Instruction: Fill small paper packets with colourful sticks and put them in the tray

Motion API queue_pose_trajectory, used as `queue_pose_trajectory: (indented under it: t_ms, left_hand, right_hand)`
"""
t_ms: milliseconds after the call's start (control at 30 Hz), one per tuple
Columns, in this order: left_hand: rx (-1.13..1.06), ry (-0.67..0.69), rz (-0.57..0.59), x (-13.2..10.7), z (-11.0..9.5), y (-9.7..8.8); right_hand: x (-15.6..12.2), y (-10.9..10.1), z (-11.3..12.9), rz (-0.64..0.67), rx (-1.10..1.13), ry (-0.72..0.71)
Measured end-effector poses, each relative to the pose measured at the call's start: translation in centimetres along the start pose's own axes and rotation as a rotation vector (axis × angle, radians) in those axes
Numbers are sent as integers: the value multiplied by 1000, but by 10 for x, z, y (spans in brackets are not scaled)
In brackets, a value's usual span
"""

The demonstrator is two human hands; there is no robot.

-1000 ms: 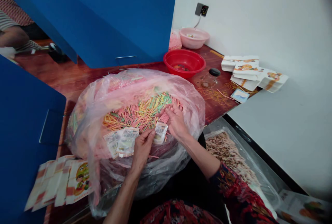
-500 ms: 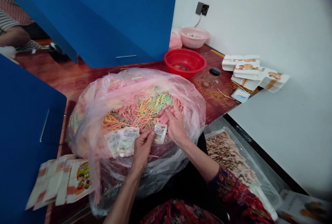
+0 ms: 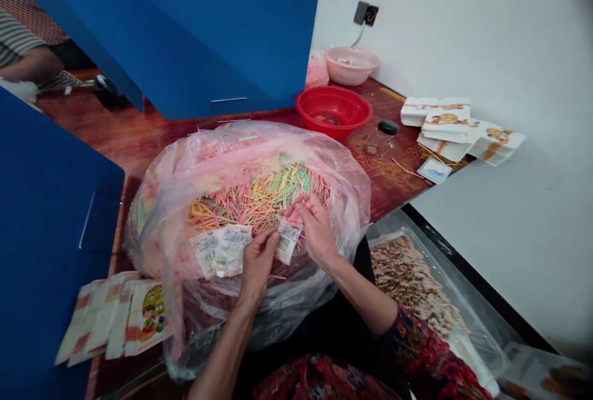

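A big clear plastic bag (image 3: 185, 171) full of pink, green and yellow sticks (image 3: 254, 196) lies on the wooden table in front of me. My left hand (image 3: 257, 261) pinches a small clear printed packet (image 3: 288, 238) at the bag's near rim. My right hand (image 3: 315, 227) is closed around a small bunch of pink sticks, right above the packet's mouth. A few more empty packets (image 3: 222, 249) lie on the sticks to the left of my left hand.
Red bowl (image 3: 333, 110), pink bowl (image 3: 351, 65) and a small jar (image 3: 382, 136) stand beyond the bag. Printed paper boxes (image 3: 456, 128) sit at the right, printed bags (image 3: 115, 320) at the near left. Blue dividers (image 3: 185, 29) wall the left and back. A tray of tan sticks (image 3: 407, 276) lies lower right.
The hands have barely shifted; the right hand keeps its bunch of pink sticks at the packet. The view has moved slightly.
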State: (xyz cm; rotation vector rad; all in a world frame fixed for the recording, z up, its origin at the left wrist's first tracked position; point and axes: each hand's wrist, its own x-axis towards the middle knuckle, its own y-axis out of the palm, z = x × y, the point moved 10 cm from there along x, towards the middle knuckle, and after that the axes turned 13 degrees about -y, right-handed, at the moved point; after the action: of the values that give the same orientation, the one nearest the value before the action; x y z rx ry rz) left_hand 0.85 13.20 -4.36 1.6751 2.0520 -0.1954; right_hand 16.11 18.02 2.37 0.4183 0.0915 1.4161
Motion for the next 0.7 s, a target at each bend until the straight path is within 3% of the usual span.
queue_pose_trajectory:
  t_ms: [200, 433, 700]
  left_hand:
    - [-40, 5, 36, 1, -2, 9]
    - [-309, 7, 152, 2, -10, 24]
    - [-348, 27, 144, 3, -19, 15]
  right_hand:
    - [-6, 8, 4, 119, -91, -56]
    - [-7, 21, 7, 286, -103, -49]
    - [-5, 7, 8, 223, -206, -88]
